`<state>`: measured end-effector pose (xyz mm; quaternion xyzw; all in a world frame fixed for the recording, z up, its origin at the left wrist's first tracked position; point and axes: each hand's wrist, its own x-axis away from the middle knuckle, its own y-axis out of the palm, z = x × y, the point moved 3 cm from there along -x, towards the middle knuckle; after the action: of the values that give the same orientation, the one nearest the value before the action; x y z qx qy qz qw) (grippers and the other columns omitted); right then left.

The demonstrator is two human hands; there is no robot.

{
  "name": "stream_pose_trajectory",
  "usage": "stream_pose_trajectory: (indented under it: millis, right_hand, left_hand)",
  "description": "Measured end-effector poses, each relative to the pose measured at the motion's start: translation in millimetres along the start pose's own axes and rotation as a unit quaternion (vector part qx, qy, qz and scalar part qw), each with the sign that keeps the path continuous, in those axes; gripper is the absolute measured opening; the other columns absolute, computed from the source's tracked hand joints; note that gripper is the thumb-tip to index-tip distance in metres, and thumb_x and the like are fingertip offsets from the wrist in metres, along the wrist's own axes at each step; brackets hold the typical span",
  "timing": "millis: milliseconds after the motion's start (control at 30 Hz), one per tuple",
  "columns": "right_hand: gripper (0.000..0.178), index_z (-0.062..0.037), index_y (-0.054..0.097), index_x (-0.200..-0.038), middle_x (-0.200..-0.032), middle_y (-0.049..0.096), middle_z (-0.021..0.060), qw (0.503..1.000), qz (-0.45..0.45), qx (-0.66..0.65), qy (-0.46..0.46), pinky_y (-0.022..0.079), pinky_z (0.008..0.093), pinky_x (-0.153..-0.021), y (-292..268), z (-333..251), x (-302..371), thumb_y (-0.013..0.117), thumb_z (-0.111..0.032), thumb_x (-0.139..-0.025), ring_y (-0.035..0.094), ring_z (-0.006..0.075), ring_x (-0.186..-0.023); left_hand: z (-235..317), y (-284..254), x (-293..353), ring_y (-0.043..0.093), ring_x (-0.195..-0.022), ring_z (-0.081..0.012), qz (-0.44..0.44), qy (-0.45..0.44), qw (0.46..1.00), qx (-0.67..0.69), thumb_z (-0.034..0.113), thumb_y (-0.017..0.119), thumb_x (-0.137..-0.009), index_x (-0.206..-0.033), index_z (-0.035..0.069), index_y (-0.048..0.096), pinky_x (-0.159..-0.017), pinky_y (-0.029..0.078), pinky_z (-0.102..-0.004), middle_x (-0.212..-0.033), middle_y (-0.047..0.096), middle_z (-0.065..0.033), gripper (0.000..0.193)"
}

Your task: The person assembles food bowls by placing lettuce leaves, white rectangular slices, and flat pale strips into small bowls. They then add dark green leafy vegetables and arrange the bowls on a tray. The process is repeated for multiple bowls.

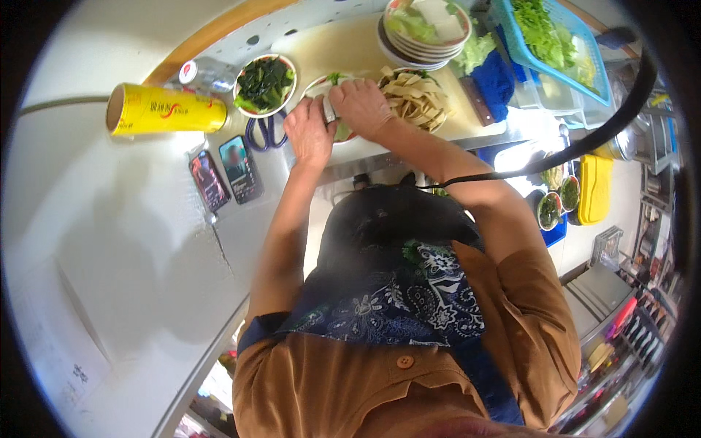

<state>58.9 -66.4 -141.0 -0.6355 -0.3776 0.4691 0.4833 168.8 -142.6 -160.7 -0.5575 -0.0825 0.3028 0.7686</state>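
Both of my hands meet over a red-rimmed bowl (pixel 349 136) on the cutting board, hiding most of it. My left hand (pixel 309 133) is closed, its fingers bent at the bowl's left side. From the right, my right hand (pixel 361 106) reaches across with curled fingers. Between the fingertips shows a pale flat piece (pixel 328 111), whose kind I cannot make out; both hands grip it. Leafy greens (pixel 334 77) stick out behind. A bowl of dark green seaweed (pixel 264 85) stands to the left, and tan tofu-skin strips (pixel 413 98) fill the bowl to the right.
Behind stand stacked bowls (pixel 416 55) and a blue basket of lettuce (pixel 520 47). A blue cloth (pixel 495 84) lies beside a knife (pixel 476 102). Purple-handled scissors (pixel 257 137), two phones (pixel 239 169), a yellow roll (pixel 168 109) and a clear jar (pixel 210 75) are to the left. A black cable (pixel 584 146) arches at right.
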Motion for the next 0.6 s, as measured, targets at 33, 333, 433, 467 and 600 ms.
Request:
stream_pose_trajectory:
  millis: [33,333,433,467,600]
  right_hand:
    - [0.035,-0.0048,0.056,-0.097,-0.088,0.062,0.0124,1.0,0.003,-0.019,0.005,0.049,0.0396,-0.069,2,2,-2,0.064,-0.03,-0.075,0.063,0.0266,-0.081]
    - [0.018,-0.0063,0.059,-0.096,-0.089,0.066,0.0161,0.969,-0.126,-0.194,0.086,0.054,0.0424,-0.071,19,37,-9,0.056,-0.019,-0.083,0.065,0.034,-0.085]
    - [0.018,-0.0068,0.061,-0.096,-0.09,0.066,0.0159,0.977,-0.128,-0.153,0.07,0.054,0.0427,-0.072,18,34,-7,0.055,-0.018,-0.084,0.066,0.0327,-0.087]
    - [0.018,-0.0068,0.061,-0.096,-0.09,0.066,0.0157,0.98,-0.125,-0.136,0.071,0.054,0.0428,-0.072,17,31,-8,0.055,-0.018,-0.084,0.066,0.0321,-0.087]
    - [0.018,-0.006,0.063,-0.097,-0.09,0.067,0.0154,0.981,-0.146,-0.08,0.099,0.054,0.0426,-0.072,8,24,-6,0.054,-0.015,-0.084,0.067,0.0298,-0.085]
  left_hand:
    - [-1,1,1,0.044,-0.115,-0.0307,0.007,-0.004,1.0,0.0,0.018,0.077,-0.066,-0.125,0.011,0.053,-0.097,0.031,-0.0437,-0.123,0.05,-0.0103,0.064]
    - [0,1,1,0.048,-0.107,-0.0315,0.035,0.007,0.999,0.006,0.014,0.078,-0.065,-0.122,0.012,0.056,-0.093,0.036,-0.042,-0.118,0.053,-0.011,0.061]
    - [0,0,0,0.048,-0.107,-0.0318,0.036,0.005,0.999,0.006,0.014,0.078,-0.065,-0.122,0.012,0.056,-0.092,0.036,-0.0423,-0.118,0.053,-0.0114,0.061]
    - [0,1,0,0.048,-0.108,-0.0319,0.036,0.005,0.999,0.007,0.013,0.078,-0.065,-0.122,0.012,0.056,-0.092,0.036,-0.0425,-0.118,0.053,-0.0115,0.061]
    - [-1,1,1,0.048,-0.11,-0.0323,0.036,0.014,0.999,0.007,0.014,0.078,-0.065,-0.121,0.011,0.056,-0.093,0.036,-0.043,-0.12,0.053,-0.0119,0.06]
